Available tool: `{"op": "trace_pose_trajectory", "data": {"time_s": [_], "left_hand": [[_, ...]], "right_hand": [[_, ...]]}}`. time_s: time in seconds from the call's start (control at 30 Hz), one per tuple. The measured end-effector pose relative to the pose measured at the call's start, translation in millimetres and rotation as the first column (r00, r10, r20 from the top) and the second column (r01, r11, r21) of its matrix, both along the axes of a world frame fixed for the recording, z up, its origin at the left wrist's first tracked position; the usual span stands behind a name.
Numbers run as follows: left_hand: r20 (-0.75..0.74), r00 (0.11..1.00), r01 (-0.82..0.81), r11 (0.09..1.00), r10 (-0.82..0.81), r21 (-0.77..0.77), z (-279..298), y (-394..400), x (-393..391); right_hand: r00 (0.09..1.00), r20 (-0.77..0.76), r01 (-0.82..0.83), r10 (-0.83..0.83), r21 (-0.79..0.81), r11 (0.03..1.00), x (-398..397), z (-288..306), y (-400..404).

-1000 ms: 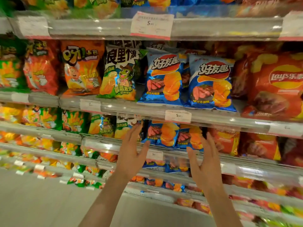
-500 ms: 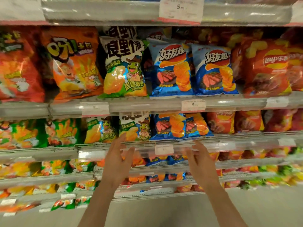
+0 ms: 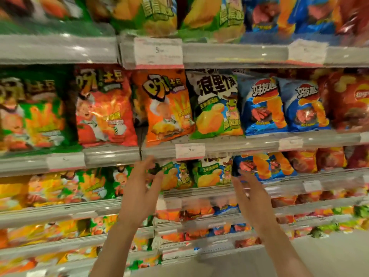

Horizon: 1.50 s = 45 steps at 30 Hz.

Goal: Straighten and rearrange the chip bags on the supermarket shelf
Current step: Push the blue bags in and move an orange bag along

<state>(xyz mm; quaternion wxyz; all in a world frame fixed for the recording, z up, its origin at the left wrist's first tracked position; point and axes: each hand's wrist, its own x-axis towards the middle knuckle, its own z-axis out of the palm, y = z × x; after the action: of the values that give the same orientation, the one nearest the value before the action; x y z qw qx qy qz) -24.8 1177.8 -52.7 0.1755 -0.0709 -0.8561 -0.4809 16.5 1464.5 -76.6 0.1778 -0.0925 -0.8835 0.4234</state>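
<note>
Chip bags fill the shelves in front of me. At eye level stand a red bag [image 3: 105,108], a tilted orange bag [image 3: 169,104], a green and black bag [image 3: 216,104] and two blue bags [image 3: 261,104] side by side. One shelf down are smaller green bags [image 3: 211,173] and blue bags [image 3: 263,166]. My left hand [image 3: 139,188] and my right hand [image 3: 251,196] are both raised in front of that lower shelf, palms facing each other and fingers straight, holding nothing. Neither hand touches a bag.
Grey shelf rails with white price tags [image 3: 189,150] run across the front of each level. A red Lay's bag [image 3: 351,102] stands at the far right. More bags line the top shelf [image 3: 211,19] and the lower shelves. The pale floor [image 3: 329,256] shows at the bottom right.
The view has swung left and upward along the shelves, bringing the orange and red bags toward the middle. Both hands stay raised and empty, now slightly higher in front of the small green bags.
</note>
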Motion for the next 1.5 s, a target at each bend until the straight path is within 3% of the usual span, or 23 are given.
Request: {"op": "trace_pose_trajectory", "data": {"time_s": [0.17, 0.4, 0.5, 0.73, 0.93, 1.1, 1.23, 1.4, 1.5], "left_hand": [[-0.099, 0.995, -0.032, 0.999, 0.029, -0.032, 49, -14, -30], [-0.226, 0.969, -0.159, 0.955, 0.102, -0.25, 101, 15, -74], [-0.2, 0.969, -0.203, 0.931, 0.146, -0.304, 100, 24, -85], [-0.165, 0.979, -0.171, 0.922, 0.119, -0.348, 87, 24, -97], [-0.237, 0.965, -0.176, 0.95, 0.114, -0.259, 96, 22, -100], [-0.248, 0.967, -0.092, 0.987, 0.057, -0.133, 103, 18, -98], [-0.209, 0.978, 0.007, 0.995, -0.027, -0.098, 103, 15, -84], [-0.135, 0.981, 0.124, 0.984, -0.14, -0.125, 98, 24, -72], [-0.111, 0.982, 0.138, 0.984, -0.151, -0.115, 95, 28, -62]], "right_hand": [[0.985, -0.147, -0.077, 0.09, 0.091, 0.993, -36, 55, -28], [0.933, -0.271, -0.156, 0.238, 0.291, 0.944, -103, 122, -69], [0.931, -0.266, -0.146, 0.248, 0.351, 0.925, -130, 125, -76], [0.918, -0.308, -0.152, 0.25, 0.308, 0.939, -139, 111, -69], [0.929, -0.267, -0.207, 0.255, 0.195, 0.959, -142, 115, -59], [0.943, -0.194, -0.29, 0.269, -0.087, 0.953, -141, 130, -58], [0.923, -0.14, -0.384, 0.358, -0.273, 0.882, -134, 149, -60], [0.915, -0.137, -0.403, 0.38, -0.276, 0.872, -126, 151, -58], [0.92, -0.17, -0.391, 0.352, -0.359, 0.848, -118, 140, -54]]}}
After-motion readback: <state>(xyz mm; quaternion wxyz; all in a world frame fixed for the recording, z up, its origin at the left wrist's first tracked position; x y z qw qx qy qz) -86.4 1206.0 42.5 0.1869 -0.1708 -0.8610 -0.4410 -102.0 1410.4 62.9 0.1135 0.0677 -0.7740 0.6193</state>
